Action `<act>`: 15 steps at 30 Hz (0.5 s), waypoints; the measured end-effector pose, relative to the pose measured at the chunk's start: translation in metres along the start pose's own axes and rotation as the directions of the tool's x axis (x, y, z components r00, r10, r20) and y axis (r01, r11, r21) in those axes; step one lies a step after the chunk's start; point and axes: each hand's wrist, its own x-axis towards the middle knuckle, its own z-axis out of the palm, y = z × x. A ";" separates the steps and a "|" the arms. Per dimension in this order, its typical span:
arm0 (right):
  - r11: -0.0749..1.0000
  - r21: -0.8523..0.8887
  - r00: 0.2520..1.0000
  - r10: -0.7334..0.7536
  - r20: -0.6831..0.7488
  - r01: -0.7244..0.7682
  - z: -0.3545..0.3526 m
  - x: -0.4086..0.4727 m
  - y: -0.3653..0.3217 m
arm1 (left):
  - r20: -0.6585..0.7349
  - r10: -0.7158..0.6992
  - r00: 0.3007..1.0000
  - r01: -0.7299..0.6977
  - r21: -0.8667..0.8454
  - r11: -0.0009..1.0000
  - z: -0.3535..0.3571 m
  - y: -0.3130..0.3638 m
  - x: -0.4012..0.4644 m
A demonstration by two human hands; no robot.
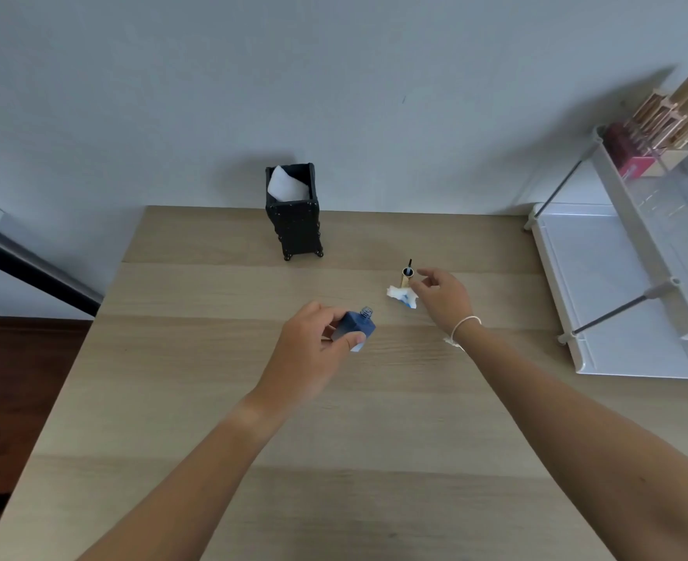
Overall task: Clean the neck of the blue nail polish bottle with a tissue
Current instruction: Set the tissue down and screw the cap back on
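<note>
Two bare forearms enter from the bottom edge of the frame and reach up toward centre. Left hand (314,350) grips the blue nail polish bottle (354,326), fingers and thumb closed around its body, just below frame centre; bottle tilted, uncapped, threaded neck (367,312) pointing up and to the right, clear of the fingers. Whether the bottle's base touches the desk (196,398) cannot be told. Right of the bottle, apart from it, a crumpled white tissue (402,296) with blue stains lies on the desk. Gold cap (407,276) stands upside down just beside the tissue's upper edge, its dark brush (410,263) sticking up. Right hand (441,297) sits right of centre, fingers loosely spread and curled, holding nothing; fingertips near the cap and over the tissue's right edge, contact unclear. White string bracelet (464,325) on the right wrist. Farther up, at the desk's back edge against the pale wall, a black ornate holder (295,224) on small feet contains folded white tissue. White two-tier rack (633,285) stands at the right edge of the frame, with gold-toned and red cosmetic items (658,127) on its upper tier, too blurred to name. Dark floor shows at lower left.
</note>
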 end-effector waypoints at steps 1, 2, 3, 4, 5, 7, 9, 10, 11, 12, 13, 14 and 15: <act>1.000 0.006 1.000 -0.004 0.001 0.004 0.001 0.001 -0.001 | 0.000 0.000 1.000 0.000 -0.001 1.000 0.000 0.000 0.001; 1.000 0.013 1.000 -0.007 0.003 0.007 0.002 0.002 -0.001 | 0.002 -0.003 1.000 0.003 -0.002 1.000 0.000 -0.001 0.001; 1.000 0.021 1.000 -0.007 0.007 0.007 0.003 0.003 -0.002 | 0.002 -0.006 1.000 0.006 -0.004 1.000 0.000 -0.002 0.002; 1.000 0.028 1.000 -0.006 0.013 0.005 0.003 0.004 -0.001 | 0.002 -0.008 1.000 0.008 -0.006 1.000 -0.001 -0.003 0.002; 0.999 0.032 1.000 -0.005 0.020 0.005 0.003 0.004 -0.001 | 0.000 -0.010 1.000 0.010 -0.006 1.000 -0.001 -0.004 0.003; 1.000 0.028 0.999 -0.014 0.033 0.014 0.003 0.004 -0.001 | 0.000 -0.018 1.000 0.018 -0.003 1.000 -0.001 -0.006 0.003; 0.999 0.017 0.999 -0.031 0.030 0.030 0.003 0.004 -0.001 | 0.007 -0.023 1.000 0.023 -0.003 1.000 0.000 -0.007 0.004; 0.999 0.012 0.999 -0.040 0.022 0.039 0.003 0.004 -0.002 | 0.009 -0.024 1.000 0.024 -0.002 1.000 0.000 -0.007 0.004; 0.999 0.009 0.999 -0.050 0.016 0.050 0.002 0.004 -0.003 | 0.009 -0.025 1.000 0.025 0.001 1.000 0.001 -0.007 0.004; 0.998 0.011 0.998 -0.061 0.012 0.060 0.002 0.004 -0.005 | 0.009 -0.023 1.000 0.023 0.005 1.000 0.001 -0.007 0.004; 0.998 0.015 0.998 -0.069 0.010 0.069 0.001 0.003 -0.007 | 0.006 -0.019 1.000 0.019 0.005 1.000 0.001 -0.007 0.004; 0.997 0.021 0.997 -0.079 0.008 0.078 -0.001 0.003 -0.009 | 0.002 -0.014 1.000 0.014 0.001 1.000 0.001 -0.007 0.004; 0.996 0.028 0.996 -0.090 0.004 0.090 -0.003 0.003 -0.012 | -0.001 -0.009 1.000 0.009 -0.003 1.000 0.001 -0.006 0.004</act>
